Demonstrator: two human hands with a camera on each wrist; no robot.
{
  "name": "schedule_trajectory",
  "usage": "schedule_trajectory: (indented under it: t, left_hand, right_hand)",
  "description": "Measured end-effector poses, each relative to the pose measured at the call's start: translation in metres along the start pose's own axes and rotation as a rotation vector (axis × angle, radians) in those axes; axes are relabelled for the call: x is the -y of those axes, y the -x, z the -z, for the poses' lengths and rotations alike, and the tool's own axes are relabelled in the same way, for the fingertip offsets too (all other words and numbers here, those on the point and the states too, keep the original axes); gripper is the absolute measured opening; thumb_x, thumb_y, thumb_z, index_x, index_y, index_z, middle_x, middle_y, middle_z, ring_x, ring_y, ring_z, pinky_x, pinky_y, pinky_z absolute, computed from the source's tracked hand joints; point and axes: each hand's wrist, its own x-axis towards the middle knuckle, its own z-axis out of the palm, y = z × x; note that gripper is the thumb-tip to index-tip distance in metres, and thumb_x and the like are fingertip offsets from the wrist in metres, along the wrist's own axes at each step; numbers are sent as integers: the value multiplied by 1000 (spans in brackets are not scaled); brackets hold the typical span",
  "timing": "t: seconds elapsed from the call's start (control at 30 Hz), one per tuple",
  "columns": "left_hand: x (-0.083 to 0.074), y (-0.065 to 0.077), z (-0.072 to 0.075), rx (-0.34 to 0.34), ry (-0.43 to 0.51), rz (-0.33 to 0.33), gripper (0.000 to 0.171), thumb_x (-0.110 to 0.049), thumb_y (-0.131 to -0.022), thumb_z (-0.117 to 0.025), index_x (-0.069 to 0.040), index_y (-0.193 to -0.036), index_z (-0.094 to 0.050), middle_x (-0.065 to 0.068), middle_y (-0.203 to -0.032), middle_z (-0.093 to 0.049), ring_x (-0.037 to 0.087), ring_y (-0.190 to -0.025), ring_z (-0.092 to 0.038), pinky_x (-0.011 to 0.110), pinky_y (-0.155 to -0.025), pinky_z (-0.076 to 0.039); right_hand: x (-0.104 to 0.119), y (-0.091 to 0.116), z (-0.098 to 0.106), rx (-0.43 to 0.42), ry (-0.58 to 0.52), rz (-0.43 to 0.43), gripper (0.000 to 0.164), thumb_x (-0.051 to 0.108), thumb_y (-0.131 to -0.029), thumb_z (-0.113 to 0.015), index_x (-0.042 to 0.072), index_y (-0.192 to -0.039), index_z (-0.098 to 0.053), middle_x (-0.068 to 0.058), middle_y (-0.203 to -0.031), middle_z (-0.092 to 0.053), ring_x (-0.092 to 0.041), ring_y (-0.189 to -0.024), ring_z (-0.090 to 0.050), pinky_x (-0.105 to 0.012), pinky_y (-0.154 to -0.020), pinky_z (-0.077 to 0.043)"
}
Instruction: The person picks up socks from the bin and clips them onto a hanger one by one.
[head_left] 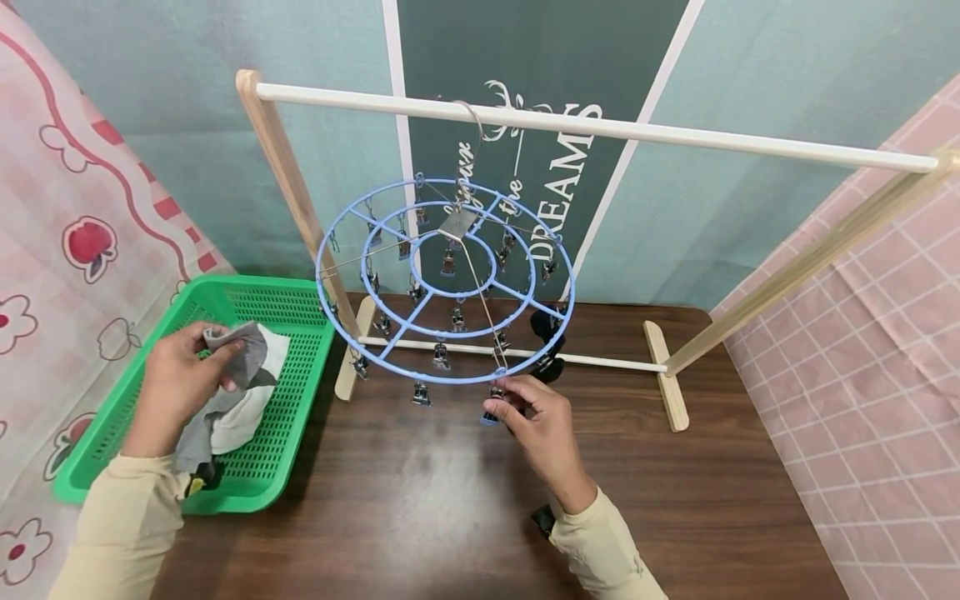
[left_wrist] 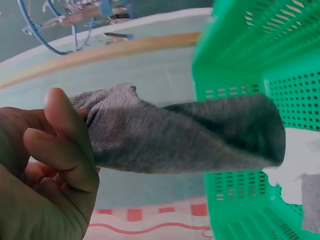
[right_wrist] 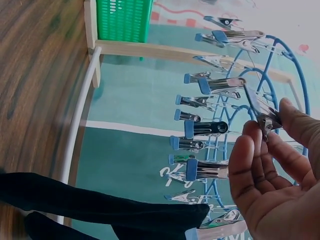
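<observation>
I see the left hand (head_left: 178,375) holding gray cloth (left_wrist: 155,135), maybe a sock, above the left basket (head_left: 234,503); the right hand (head_left: 545,427) pinches a near hanger clip (head_left: 491,417).

- Tabletop (head_left: 420,500): dark brown, wood-grained surface with a rounded far right corner; a pale sheen of reflected light lies near its middle.
- Basket (head_left: 309,408): green, perforated plastic, resting at the left side of the tabletop.
- Rack (head_left: 600,123): wooden frame with white rails, standing upright toward the far edge on two pale feet, left (head_left: 347,379) and right (head_left: 672,398).
</observation>
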Motion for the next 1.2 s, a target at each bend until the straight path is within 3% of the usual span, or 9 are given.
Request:
schedule_trajectory:
  t: [0.1,0.23,0.33,0.47,0.53,0.63,0.87,1.07,1.2]
  left_hand:
    - [-8,5,-1,-19,38,-4,19,-10,-93,-64,4,-105,-60,16,-77,-67,9,-44,-59,25,-39,-42]
    - [-17,11,-4,-48,170,-12,17,0,-89,-65,8,-103,-61,-3,-67,-66,6,-52,-64,21,-48,-51]
    - [-20,16,-5,-55,225,-42,17,5,-87,-64,11,-103,-61,-14,-70,-65,2,-58,-66,19,-54,-52]
    - [-29,26,-4,-32,115,-53,17,-2,-90,-62,5,-106,-62,-3,-73,-70,-5,-59,-62,16,-49,-47]
    - [-36,31,-4,-12,54,-54,17,-5,-92,-61,2,-107,-63,5,-76,-72,-6,-59,-61,18,-46,-44]
    - [-48,40,-5,13,36,-82,15,-4,-92,-59,-1,-106,-63,13,-80,-72,-7,-63,-62,19,-48,-43]
    - [-70,58,-11,24,40,-186,9,-3,-90,-64,-6,-99,-65,10,-82,-72,-2,-65,-65,20,-46,-43]
    - [-87,72,-18,16,-14,-282,14,1,-87,-66,-9,-98,-65,3,-78,-70,0,-58,-56,20,-43,-38]
    - [-99,82,-23,6,-21,-346,19,3,-84,-67,-10,-96,-62,-1,-77,-69,1,-58,-55,18,-48,-42]
  right_hand:
    - [0,0,0,-16,-11,18,20,9,-80,-77,5,-100,-74,-1,-93,-68,-11,-74,-58,-22,-58,-48]
    - [0,-1,0,-36,-3,29,18,6,-80,-77,5,-98,-75,-2,-95,-70,-11,-80,-60,-19,-64,-47]
    - [7,-3,1,-39,15,41,18,0,-78,-76,0,-95,-74,-7,-90,-70,-12,-74,-59,-21,-61,-47]
    - [25,-4,4,-24,-9,-14,21,-6,-76,-76,-9,-96,-70,-16,-83,-68,-16,-66,-59,-27,-56,-50]
    - [23,-4,4,-15,-54,-59,24,-5,-76,-76,-11,-98,-69,-16,-84,-68,-16,-67,-63,-26,-58,-52]
    - [11,-2,4,-11,-125,-114,28,0,-77,-77,-10,-102,-69,-15,-90,-69,-14,-71,-65,-21,-58,-51]
    - [6,-1,5,0,-211,-184,26,5,-79,-78,-4,-102,-70,-15,-88,-70,-13,-71,-65,-19,-54,-46]
    - [6,-2,8,20,-220,-159,26,5,-77,-79,-1,-100,-69,-13,-82,-68,-11,-62,-59,-21,-50,-42]
    - [7,-2,9,8,-240,-160,25,3,-76,-79,-1,-99,-69,-12,-81,-65,-10,-59,-55,-21,-50,-42]
